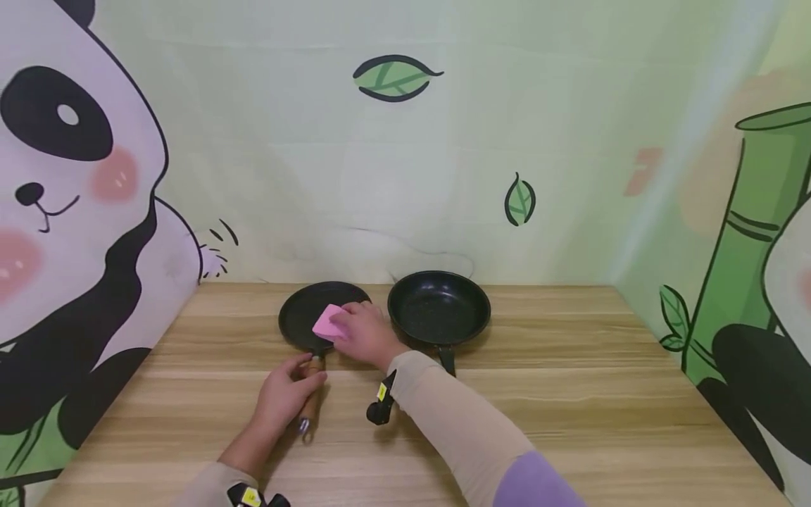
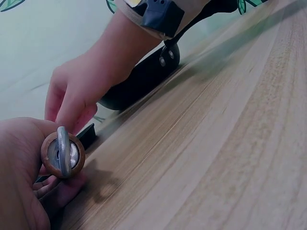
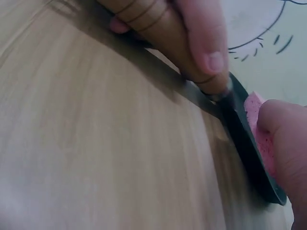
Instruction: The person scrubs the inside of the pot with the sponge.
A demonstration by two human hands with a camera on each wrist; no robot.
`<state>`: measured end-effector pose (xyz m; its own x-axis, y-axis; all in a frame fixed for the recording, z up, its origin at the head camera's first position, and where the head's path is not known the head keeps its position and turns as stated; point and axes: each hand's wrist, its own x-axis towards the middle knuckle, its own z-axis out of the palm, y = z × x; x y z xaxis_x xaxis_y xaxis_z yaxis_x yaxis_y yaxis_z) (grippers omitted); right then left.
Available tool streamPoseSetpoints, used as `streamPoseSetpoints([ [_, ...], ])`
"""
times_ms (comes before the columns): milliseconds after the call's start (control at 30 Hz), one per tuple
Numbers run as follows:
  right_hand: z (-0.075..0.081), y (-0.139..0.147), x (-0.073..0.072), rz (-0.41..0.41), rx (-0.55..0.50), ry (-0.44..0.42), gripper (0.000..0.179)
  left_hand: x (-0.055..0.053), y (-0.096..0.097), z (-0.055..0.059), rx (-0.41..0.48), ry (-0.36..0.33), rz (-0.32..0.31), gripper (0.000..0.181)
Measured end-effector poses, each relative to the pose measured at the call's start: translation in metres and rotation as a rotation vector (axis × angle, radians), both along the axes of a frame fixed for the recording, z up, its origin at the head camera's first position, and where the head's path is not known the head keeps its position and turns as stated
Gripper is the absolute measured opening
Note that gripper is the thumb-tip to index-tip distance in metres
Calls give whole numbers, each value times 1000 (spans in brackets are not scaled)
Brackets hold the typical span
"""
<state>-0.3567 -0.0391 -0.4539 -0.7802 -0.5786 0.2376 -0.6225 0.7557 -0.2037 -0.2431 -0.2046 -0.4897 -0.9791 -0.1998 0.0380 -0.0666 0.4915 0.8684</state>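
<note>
A flat black pan (image 1: 304, 310) lies at the left of the table, its wooden handle (image 1: 312, 401) pointing toward me. My left hand (image 1: 285, 394) grips that handle, thumb on one side and fingers on the other; the metal hanging ring (image 2: 63, 151) at its end shows in the left wrist view. In my right hand (image 1: 370, 334) is a pink sponge (image 1: 328, 324), pinched between thumb and fingers. The sponge lies over the inner face of the flat pan, as the right wrist view shows too. The right hand hides part of the pan's right rim.
Close to the right of my right hand stands a deeper black frying pan (image 1: 439, 308), its black handle (image 1: 446, 360) partly behind my right forearm. The wooden table (image 1: 570, 394) meets a printed wall cloth (image 1: 570, 84) at its back edge.
</note>
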Motion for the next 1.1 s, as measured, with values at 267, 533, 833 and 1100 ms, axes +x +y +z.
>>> streamPoseSetpoints([
  [267,0,-11,-8,105,82,-14,37,-3,1,5,23,-2,-9,55],
  [533,0,-36,-15,155,76,-65,34,-3,-2,3,42,22,5,53],
  [833,-19,-61,-21,89,11,-82,34,-2,3,-2,18,61,9,48],
  [1100,-14,-49,-29,211,89,-40,34,-1,4,0,-47,74,32,46],
])
